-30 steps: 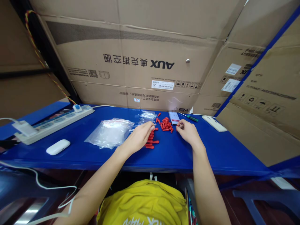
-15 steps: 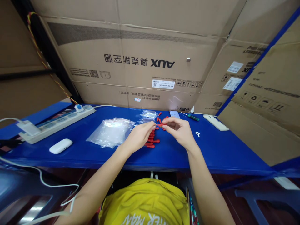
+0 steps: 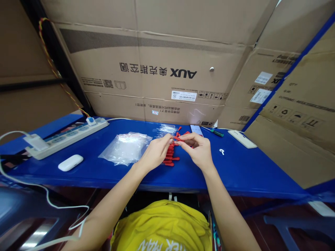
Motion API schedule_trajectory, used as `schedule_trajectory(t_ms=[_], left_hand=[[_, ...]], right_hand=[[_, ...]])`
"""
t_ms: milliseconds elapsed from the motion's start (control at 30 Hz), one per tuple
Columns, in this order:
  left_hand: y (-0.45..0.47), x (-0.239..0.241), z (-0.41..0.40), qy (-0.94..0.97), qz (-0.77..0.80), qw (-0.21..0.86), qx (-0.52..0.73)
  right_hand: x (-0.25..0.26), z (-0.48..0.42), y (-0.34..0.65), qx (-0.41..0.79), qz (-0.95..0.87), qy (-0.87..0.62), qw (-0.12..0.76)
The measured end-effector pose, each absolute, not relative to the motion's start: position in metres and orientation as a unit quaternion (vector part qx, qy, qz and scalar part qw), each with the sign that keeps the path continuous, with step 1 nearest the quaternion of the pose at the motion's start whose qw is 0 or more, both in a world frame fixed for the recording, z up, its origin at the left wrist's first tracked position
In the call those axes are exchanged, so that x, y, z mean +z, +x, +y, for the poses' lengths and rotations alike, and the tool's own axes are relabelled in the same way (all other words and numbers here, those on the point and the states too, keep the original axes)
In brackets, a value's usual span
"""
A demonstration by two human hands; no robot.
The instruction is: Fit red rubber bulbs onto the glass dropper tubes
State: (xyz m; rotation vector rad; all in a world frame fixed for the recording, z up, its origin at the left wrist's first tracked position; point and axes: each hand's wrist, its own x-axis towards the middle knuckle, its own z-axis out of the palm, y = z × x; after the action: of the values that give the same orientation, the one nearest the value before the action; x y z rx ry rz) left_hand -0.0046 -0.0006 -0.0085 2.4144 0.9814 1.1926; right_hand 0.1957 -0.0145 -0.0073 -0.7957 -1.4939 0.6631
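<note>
Both my hands meet over a heap of small red plastic caps (image 3: 169,156) on the blue table (image 3: 243,170). My right hand (image 3: 196,149) pinches one red cap between thumb and fingers, its tip pointing left. My left hand (image 3: 156,151) is closed in a pinch right beside it, seemingly on the mouth of a small clear bag, though the bag is hard to make out. More red caps lie just behind the hands. A stack of small clear bags (image 3: 165,130) lies behind my left hand.
A pile of clear plastic bags (image 3: 125,147) lies left of the hands. Further left are a white earbud case (image 3: 70,162) and a power strip (image 3: 62,138). A single white earbud (image 3: 222,151), a phone (image 3: 196,129), a green screwdriver (image 3: 216,132) and a white remote-like bar (image 3: 242,138) lie right. Cardboard boxes (image 3: 157,69) wall the back.
My right hand picked a red cap from the far heap and carried it left to meet my left hand. A white earbud it had covered now shows on the table.
</note>
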Motion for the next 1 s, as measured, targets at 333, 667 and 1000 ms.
schedule_trajectory(t_ms=[333, 667, 1000], left_hand=[[-0.006, -0.0089, -0.0002, 0.844, 0.325, 0.121, 0.409], [-0.0079, -0.0113, 0.0014, 0.859, 0.31, 0.086, 0.399], [-0.0082, -0.0093, 0.0001, 0.862, 0.294, 0.077, 0.406]], right_hand=[[-0.0078, -0.0139, 0.1924, 0.271, -0.636, -0.329, 0.643], [-0.0099, -0.0124, 0.1922, 0.286, -0.63, -0.302, 0.655], [-0.0128, -0.0112, 0.1913, 0.289, -0.624, -0.289, 0.666]])
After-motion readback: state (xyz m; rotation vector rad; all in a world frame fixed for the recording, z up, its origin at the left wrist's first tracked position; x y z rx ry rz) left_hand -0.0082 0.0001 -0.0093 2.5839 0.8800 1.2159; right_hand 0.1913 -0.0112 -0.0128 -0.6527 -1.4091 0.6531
